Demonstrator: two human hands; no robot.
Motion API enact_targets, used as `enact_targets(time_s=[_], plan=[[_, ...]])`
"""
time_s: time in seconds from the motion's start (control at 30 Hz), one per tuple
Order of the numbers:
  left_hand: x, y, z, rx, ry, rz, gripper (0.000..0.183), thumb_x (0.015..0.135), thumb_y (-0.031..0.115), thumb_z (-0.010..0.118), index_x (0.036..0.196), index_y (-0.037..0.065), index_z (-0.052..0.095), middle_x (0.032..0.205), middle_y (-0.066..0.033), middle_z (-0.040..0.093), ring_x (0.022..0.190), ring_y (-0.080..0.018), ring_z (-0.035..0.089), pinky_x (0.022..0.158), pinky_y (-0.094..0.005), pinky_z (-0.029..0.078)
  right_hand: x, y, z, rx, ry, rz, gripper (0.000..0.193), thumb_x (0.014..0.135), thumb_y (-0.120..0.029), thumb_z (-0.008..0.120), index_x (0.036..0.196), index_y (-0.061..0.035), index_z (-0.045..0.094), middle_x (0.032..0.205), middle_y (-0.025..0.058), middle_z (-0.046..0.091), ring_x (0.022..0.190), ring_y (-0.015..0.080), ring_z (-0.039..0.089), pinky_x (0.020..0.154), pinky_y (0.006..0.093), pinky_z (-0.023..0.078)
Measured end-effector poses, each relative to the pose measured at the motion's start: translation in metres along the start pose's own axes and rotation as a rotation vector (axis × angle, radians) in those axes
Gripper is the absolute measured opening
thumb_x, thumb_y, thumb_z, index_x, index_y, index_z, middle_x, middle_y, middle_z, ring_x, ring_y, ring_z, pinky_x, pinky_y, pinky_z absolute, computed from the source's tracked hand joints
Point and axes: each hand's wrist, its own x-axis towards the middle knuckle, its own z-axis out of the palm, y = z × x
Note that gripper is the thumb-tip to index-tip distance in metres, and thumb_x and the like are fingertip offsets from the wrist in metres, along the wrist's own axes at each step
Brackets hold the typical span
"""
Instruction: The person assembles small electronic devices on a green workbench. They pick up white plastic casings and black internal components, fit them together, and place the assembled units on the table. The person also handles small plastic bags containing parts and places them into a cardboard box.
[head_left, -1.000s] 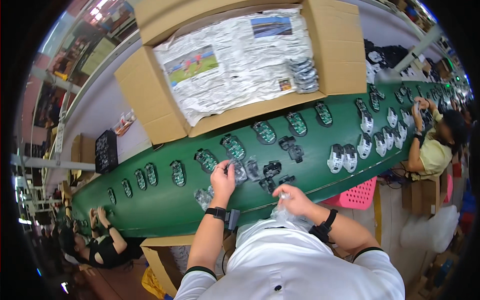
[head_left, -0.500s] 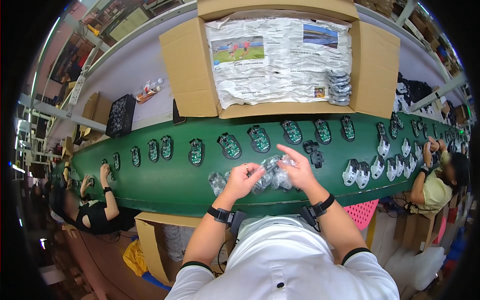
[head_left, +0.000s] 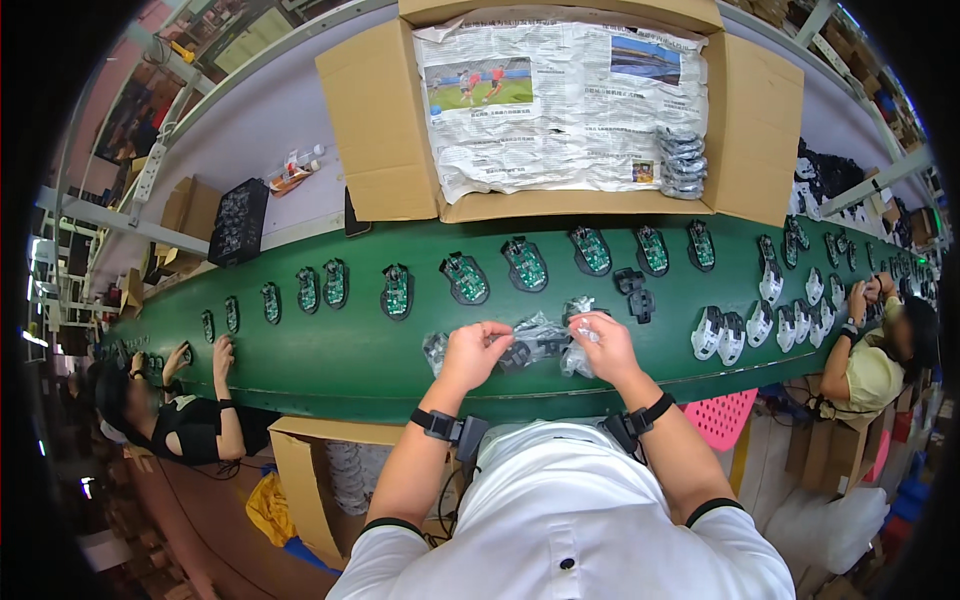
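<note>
A crinkled clear plastic bag [head_left: 541,330] is stretched between my hands over the near part of the green bench. My left hand [head_left: 474,354] pinches its left end, thumb against fingers. My right hand [head_left: 606,349] is closed on plastic at the right end. Small dark parts [head_left: 516,355] show beneath or inside the film; which, I cannot tell. Another bagged part [head_left: 435,349] lies just left of my left hand, and more bagged plastic [head_left: 575,362] sits under my right fingers. Beyond my right hand are loose black plastic parts [head_left: 637,296].
Mouse-shaped shells with green circuit boards [head_left: 525,264] line the green bench [head_left: 340,360]. White-and-black shells [head_left: 731,338] cluster at right. An open newspaper-lined carton [head_left: 376,150] stands behind, with bagged parts stacked inside. Other people [head_left: 868,355] work at both sides.
My hands have moved apart, drawing the bunched plastic out between them. My right fingers have closed from a spread pose. The shells have shifted slightly in view.
</note>
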Motion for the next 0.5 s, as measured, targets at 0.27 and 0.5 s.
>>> enact_targets(time_s=[0.27,0.5], plan=[[-0.018,0.023,0.003,0.325,0.178,0.292,0.012,0.086,0.01,0.075,0.096,0.004,0.076,0.084,-0.0131,0.075,0.072,-0.0226,0.072,0.067,-0.0313,0.055,-0.018,-0.017,-0.008,0.041,-0.018,-0.04,0.013,0.09,-0.011,0.069,0.097,-0.0004,0.069,0.109,0.0131,0.072,0.098,0.0304,0.07,0.085,0.0362,0.054],[-0.027,0.042,0.01,0.479,0.346,0.526,0.003,0.083,0.007,0.075,0.086,0.007,0.074,0.084,-0.0133,0.073,0.073,-0.0295,0.071,0.066,-0.0372,0.056,-0.014,-0.028,-0.017,0.186,0.02,0.122,0.011,0.091,-0.004,0.063,0.102,-0.0022,0.065,0.119,0.0167,0.072,0.107,0.0188,0.069,0.088,0.0317,0.053]])
